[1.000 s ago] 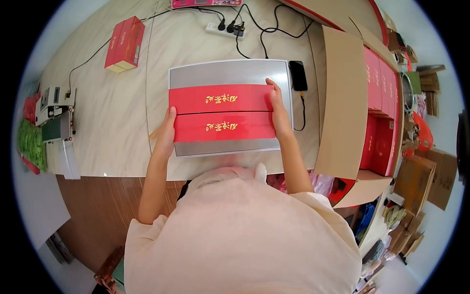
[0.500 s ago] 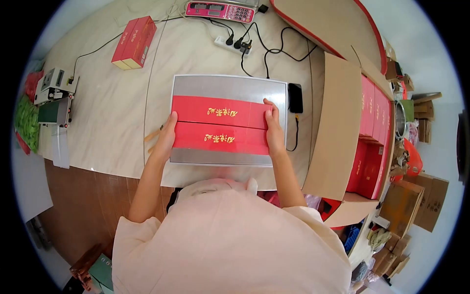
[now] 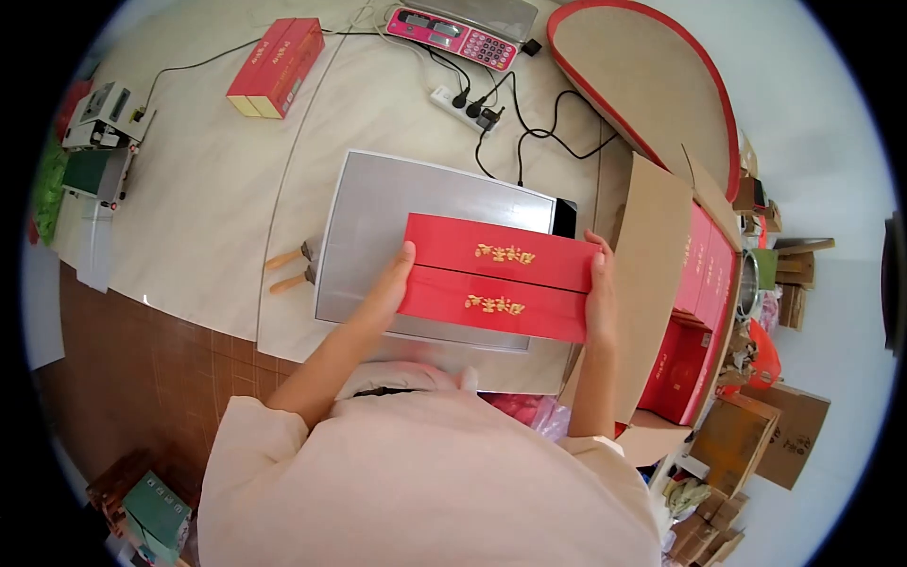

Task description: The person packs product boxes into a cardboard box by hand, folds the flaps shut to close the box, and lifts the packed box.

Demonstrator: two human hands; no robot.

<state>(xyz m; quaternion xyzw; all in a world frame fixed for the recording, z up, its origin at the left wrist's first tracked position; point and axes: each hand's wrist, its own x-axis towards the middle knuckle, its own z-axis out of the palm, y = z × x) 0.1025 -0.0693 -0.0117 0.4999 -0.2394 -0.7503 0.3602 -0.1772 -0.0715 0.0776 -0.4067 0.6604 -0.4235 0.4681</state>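
Two long red boxes with gold lettering, an upper one (image 3: pixel 505 253) and a lower one (image 3: pixel 493 302), lie side by side between my hands. My left hand (image 3: pixel 392 283) grips their left ends, and my right hand (image 3: pixel 602 291) presses on their right ends with the fingers over the edge. Beneath them is a grey flat panel with a white rim (image 3: pixel 378 203) on the table. The boxes reach past the panel's right side, close to the flap of an open carton (image 3: pixel 652 274) that holds more red boxes (image 3: pixel 704 269).
A pair of red boxes (image 3: pixel 277 66) stands at the back left. A pink scale (image 3: pixel 452 38), a power strip (image 3: pixel 463 109) with cables and a black phone (image 3: pixel 564 217) are behind the panel. Two wooden-handled tools (image 3: pixel 288 269) lie left of it. A small machine (image 3: pixel 102 118) sits far left.
Both hands have carried the two red boxes to the right, toward the carton, and tilted them slightly. The view has turned, and the wooden-handled tools now show fully.
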